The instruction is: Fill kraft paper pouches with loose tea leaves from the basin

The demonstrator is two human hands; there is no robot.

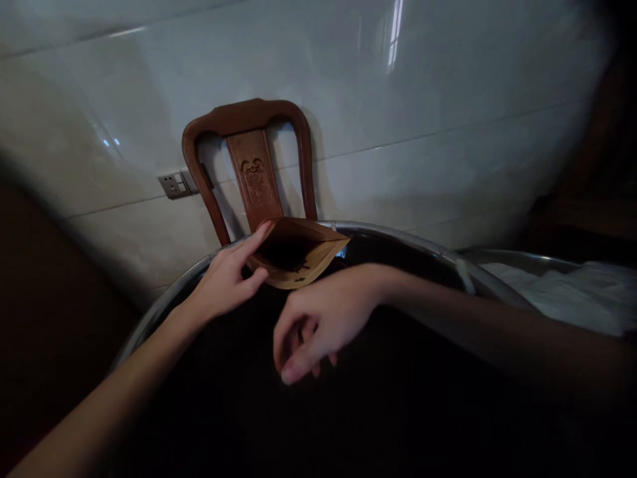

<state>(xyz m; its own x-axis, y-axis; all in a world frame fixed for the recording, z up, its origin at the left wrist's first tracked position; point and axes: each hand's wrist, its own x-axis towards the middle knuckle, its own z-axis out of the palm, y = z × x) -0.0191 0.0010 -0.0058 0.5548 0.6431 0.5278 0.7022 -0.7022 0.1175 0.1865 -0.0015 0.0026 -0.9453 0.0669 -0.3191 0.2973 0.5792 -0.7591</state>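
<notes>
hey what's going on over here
A person's left hand holds a brown bag by its side, its mouth gaping open. The right hand is curled just below the bag in the picture; whether it grips anything is unclear. Both are above a dark area bordered by a curved metal rim, with a wooden chair behind.
</notes>
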